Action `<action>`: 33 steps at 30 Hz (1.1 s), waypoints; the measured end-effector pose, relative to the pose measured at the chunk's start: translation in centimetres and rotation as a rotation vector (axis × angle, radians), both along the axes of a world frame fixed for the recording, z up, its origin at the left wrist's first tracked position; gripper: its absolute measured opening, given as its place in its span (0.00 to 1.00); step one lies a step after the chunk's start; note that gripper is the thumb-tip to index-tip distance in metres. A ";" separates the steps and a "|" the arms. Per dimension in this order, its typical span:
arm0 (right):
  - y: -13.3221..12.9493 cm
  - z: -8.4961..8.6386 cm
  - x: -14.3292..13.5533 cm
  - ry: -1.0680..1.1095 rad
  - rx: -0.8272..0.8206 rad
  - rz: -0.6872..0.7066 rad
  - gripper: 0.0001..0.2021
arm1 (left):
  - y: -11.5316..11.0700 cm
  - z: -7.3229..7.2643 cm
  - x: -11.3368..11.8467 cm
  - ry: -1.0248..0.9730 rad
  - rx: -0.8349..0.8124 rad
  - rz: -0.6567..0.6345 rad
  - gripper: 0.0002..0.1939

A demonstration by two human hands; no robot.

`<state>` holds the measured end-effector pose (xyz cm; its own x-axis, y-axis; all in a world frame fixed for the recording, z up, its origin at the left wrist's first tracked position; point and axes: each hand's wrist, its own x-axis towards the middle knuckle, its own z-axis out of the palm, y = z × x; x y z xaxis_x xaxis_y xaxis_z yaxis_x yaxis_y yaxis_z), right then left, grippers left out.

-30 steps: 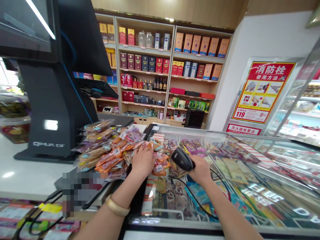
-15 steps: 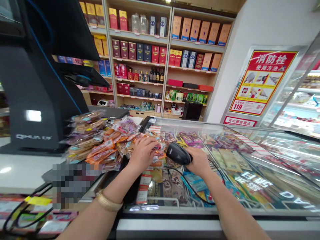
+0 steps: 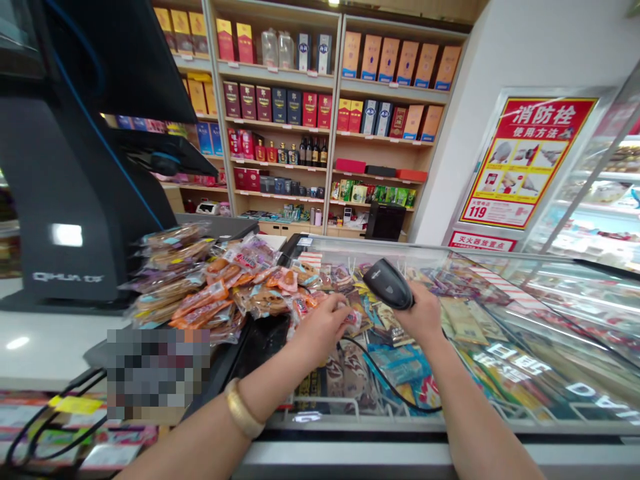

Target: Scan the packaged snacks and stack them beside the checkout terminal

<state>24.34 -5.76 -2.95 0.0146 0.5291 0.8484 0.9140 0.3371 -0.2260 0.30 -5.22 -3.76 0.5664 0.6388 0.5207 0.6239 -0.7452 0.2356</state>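
My left hand, with a gold bangle on its wrist, is closed on a clear snack packet with red and white print. Part of that packet is covered by my fingers. The handle of a black barcode scanner is wrapped in my right hand; its head points up and to the left, a little apart from the packet. From the scanner a black cable loops down over the freezer glass. Left of my hands lies a heap of wrapped snacks, including orange packets and brown ones.
A glass-topped freezer with coloured packs inside stretches under my hands and to the right. A black checkout terminal stands on the white counter at left. Behind are shelves of boxes and bottles; a red and yellow sign hangs on the wall.
My left hand has moved right and toward me with the snack packet, away from the heap. My right hand has lifted the scanner up and to the right.
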 end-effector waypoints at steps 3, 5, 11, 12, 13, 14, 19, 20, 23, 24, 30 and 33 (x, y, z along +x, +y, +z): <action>0.1 0.0 0.5 0.018 0.015 -0.025 0.12 | -0.6 -0.6 1.1 0.063 -0.083 -0.051 0.23; 0.1 0.0 0.5 0.010 0.017 -0.026 0.11 | -0.9 -0.6 1.0 0.102 -0.126 -0.147 0.32; -0.1 0.0 0.2 -0.008 0.021 -0.032 0.10 | 0.0 0.8 -1.6 0.117 -0.067 -0.180 0.35; -0.1 0.1 0.1 -0.007 0.019 -0.030 0.10 | 0.3 1.1 -2.3 0.113 -0.045 -0.125 0.34; -0.2 0.1 0.1 -0.004 0.017 -0.029 0.09 | 0.7 1.3 -3.1 0.114 -0.031 -0.061 0.35; -0.2 0.1 0.0 -0.001 0.015 -0.027 0.09 | 1.0 1.6 -4.0 0.122 -0.024 0.006 0.35; -0.2 0.1 -0.1 0.006 -0.015 -0.013 0.12 | 1.5 2.4 -6.7 0.208 -0.074 0.235 0.33; -0.2 0.1 -0.1 0.002 -0.022 -0.007 0.12 | 1.4 2.6 -6.8 0.223 -0.079 0.254 0.32; -0.2 0.0 -0.2 -0.016 -0.039 0.003 0.13 | 0.9 2.8 -6.6 0.257 -0.056 0.280 0.29; -0.2 0.0 -0.3 -0.023 -0.045 0.002 0.13 | 0.8 2.9 -6.5 0.259 -0.045 0.286 0.29; -0.2 -0.1 -0.4 -0.045 -0.054 -0.019 0.13 | 0.9 3.1 -6.2 0.224 -0.032 0.287 0.21; -0.2 -0.1 -0.4 -0.050 -0.049 -0.005 0.13 | 1.3 3.1 -6.2 0.191 -0.043 0.268 0.16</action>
